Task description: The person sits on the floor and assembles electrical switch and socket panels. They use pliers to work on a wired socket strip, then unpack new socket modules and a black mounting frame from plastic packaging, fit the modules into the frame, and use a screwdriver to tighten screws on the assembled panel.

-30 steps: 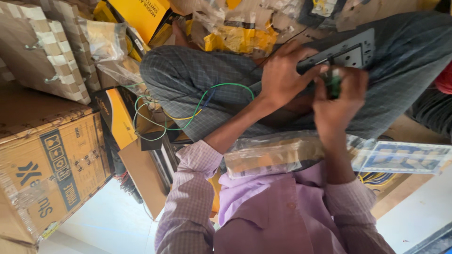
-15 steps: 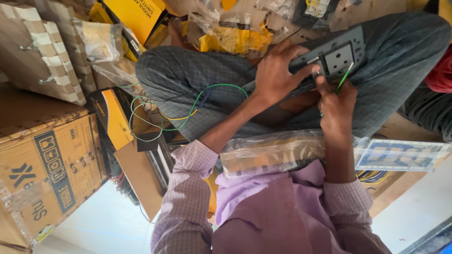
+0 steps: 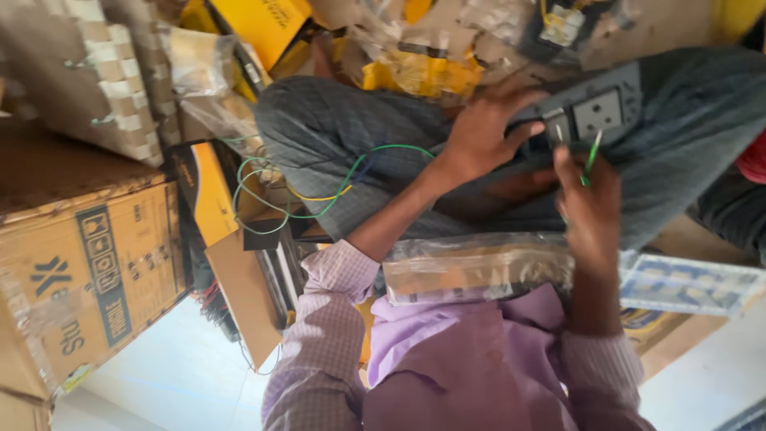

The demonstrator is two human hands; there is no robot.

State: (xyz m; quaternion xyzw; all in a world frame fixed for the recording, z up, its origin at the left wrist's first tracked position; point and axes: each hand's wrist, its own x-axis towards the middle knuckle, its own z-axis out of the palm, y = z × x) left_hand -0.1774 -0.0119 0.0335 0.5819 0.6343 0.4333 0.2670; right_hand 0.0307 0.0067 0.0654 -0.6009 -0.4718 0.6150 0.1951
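My left hand (image 3: 479, 136) grips the left end of a grey switch plate (image 3: 614, 100) with a white socket, which rests on my grey-trousered leg (image 3: 335, 128). My right hand (image 3: 590, 203) sits just below the plate, shut on a thin green-handled screwdriver (image 3: 592, 156) that points up at the plate's lower edge. Green and yellow wires (image 3: 307, 191) loop across the leg to the left of my left forearm.
A clear plastic packet (image 3: 471, 267) lies across my lap. A large cardboard box (image 3: 88, 271) stands at the left, with yellow boxes (image 3: 263, 24) and bagged parts (image 3: 423, 72) piled behind the leg. A printed card (image 3: 690, 283) lies at the right.
My right hand has slid down off the plate's face, uncovering the white socket. The green screwdriver now stands nearly upright under the plate. My left hand keeps its hold.
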